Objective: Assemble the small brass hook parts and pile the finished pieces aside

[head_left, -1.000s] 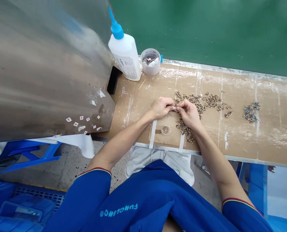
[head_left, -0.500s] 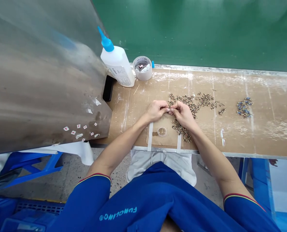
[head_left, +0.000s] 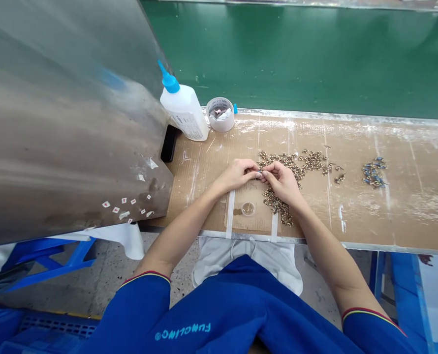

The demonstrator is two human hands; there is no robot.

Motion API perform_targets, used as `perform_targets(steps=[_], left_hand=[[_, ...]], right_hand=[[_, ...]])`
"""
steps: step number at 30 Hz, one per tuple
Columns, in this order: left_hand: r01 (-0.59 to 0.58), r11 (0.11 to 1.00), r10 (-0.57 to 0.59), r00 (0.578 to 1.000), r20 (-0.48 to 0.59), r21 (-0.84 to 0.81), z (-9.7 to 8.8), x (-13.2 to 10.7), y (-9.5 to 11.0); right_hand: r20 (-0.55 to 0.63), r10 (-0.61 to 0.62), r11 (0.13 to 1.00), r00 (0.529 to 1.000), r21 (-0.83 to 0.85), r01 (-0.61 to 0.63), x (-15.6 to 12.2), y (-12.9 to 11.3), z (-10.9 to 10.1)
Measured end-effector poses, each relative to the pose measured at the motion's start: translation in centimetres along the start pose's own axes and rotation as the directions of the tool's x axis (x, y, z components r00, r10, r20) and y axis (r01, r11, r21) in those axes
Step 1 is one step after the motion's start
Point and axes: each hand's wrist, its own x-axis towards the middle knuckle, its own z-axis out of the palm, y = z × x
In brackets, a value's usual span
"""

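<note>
My left hand (head_left: 240, 174) and my right hand (head_left: 281, 181) meet fingertip to fingertip over the cardboard-covered bench. Both are closed in a pinch on a tiny part, with a speck of blue showing between them; the fingers hide most of it. Around and behind my right hand spreads a pile of small brass-coloured metal parts (head_left: 311, 161), too small to name. A separate cluster of similar parts with blue pieces (head_left: 374, 173) lies to the right. Nearer to me, below my hands, is a small round clear dish (head_left: 248, 209) with a little in it.
A white squeeze bottle (head_left: 186, 112) with a blue nozzle stands at the back left, beside a tape roll (head_left: 220, 122) holding scraps. A black object (head_left: 170, 143) leans by the metal panel (head_left: 75, 123) on the left. Beyond the bench runs a green surface (head_left: 296, 59).
The whole view has shifted slightly, so things sit lower in the picture. My hands keep pinching at the same place; a blue bit now shows between the fingertips.
</note>
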Motion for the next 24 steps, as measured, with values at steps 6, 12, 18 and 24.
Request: perform_targets(steps=[6,12,18,24], left_hand=[[0.028,0.994,-0.032,0.999,-0.037,-0.107,-0.2,-0.1,-0.7],[0.070,0.971,-0.087,0.994,-0.067,-0.228,-0.2,0.1,-0.7],[0.159,0.933,-0.242,0.941,-0.236,-0.322,-1.4,-1.1,3.0],[-0.093,0.957,0.014,0.961,-0.276,-0.276,-3.0,-15.6,8.2]], right_hand=[[-0.053,0.018,0.997,0.998,0.081,-0.014,-0.1,-0.6,-1.0],[-0.106,-0.036,0.991,0.994,0.125,0.049,0.2,-1.6,-1.5],[-0.353,-0.126,0.992,0.927,-0.015,0.129,-2.0,-0.9,-6.5],[-0.792,-0.134,0.976,0.596,-0.208,-0.057,-7.6,1.9,-17.5]])
